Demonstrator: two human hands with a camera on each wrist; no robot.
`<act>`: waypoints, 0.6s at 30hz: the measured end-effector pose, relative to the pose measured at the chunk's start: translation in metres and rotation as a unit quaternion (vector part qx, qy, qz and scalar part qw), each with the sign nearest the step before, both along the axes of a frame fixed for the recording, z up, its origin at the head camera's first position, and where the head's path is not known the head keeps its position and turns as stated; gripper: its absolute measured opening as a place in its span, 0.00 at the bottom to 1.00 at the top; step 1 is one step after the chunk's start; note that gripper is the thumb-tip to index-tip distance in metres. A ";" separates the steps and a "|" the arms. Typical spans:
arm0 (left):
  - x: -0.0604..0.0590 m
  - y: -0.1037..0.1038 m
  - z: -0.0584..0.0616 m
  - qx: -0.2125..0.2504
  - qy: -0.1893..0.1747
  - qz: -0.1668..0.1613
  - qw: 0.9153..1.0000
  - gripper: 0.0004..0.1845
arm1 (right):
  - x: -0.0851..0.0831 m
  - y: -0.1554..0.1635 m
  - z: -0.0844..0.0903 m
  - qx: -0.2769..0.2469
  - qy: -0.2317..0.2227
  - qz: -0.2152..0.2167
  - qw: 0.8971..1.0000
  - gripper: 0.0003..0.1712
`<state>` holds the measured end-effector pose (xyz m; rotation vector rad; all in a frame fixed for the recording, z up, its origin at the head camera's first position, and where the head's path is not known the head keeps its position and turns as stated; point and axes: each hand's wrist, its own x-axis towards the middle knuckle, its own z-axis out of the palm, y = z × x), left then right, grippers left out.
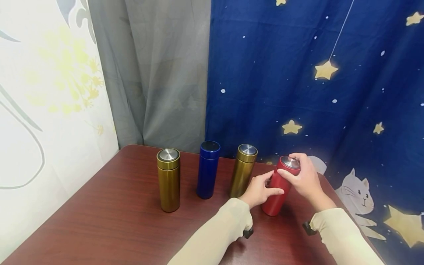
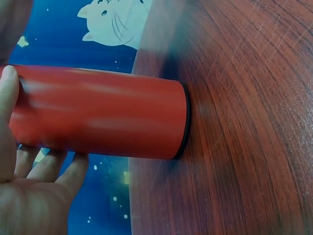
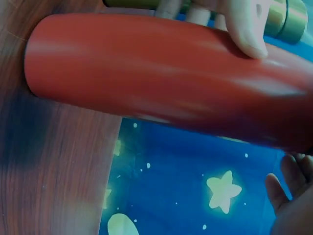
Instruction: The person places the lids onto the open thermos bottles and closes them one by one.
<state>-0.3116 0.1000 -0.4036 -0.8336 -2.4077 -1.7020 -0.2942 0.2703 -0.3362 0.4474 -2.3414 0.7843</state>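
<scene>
A red thermos [image 1: 276, 200] with a silver-topped lid [image 1: 290, 162] stands near the right side of the table, leaning slightly in the head view. My left hand [image 1: 259, 190] holds its body, thumb across the near side. In the left wrist view, the fingers of my left hand [image 2: 41, 191] pass behind the red body. My right hand [image 1: 307, 178] grips the lid from the right, thumb on the near side and fingers over the far rim. The right wrist view shows the thermos [image 3: 146, 68] lengthwise, with part of my right hand [image 3: 296, 205] at the corner.
Left of the red thermos stand a gold thermos [image 1: 241, 176], a blue thermos [image 1: 207, 178] and another gold thermos [image 1: 169, 189]. They are upright on the reddish-brown wooden table [image 1: 109, 221]. Behind hang a grey curtain [image 1: 169, 73] and a blue star-patterned curtain [image 1: 265, 73].
</scene>
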 end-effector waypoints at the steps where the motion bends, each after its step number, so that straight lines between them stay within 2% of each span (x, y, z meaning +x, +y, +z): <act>1: 0.000 0.000 0.000 -0.001 0.001 0.000 1.000 0.36 | 0.000 0.000 -0.001 -0.001 -0.002 0.009 1.000 0.34; 5: -0.001 -0.001 0.000 0.000 0.011 -0.002 1.000 0.35 | 0.004 0.004 0.001 -0.014 -0.039 0.070 0.997 0.35; 11: -0.001 -0.001 0.001 -0.004 0.021 0.000 1.000 0.34 | 0.008 0.013 0.007 -0.057 -0.089 0.178 0.978 0.31; 14: 0.000 -0.001 0.001 -0.006 0.016 0.000 1.000 0.34 | 0.009 0.016 0.010 -0.046 -0.095 0.178 0.978 0.32; 18: 0.000 -0.001 0.001 -0.006 0.012 -0.001 1.000 0.34 | 0.009 0.019 0.012 -0.017 -0.095 0.136 0.986 0.33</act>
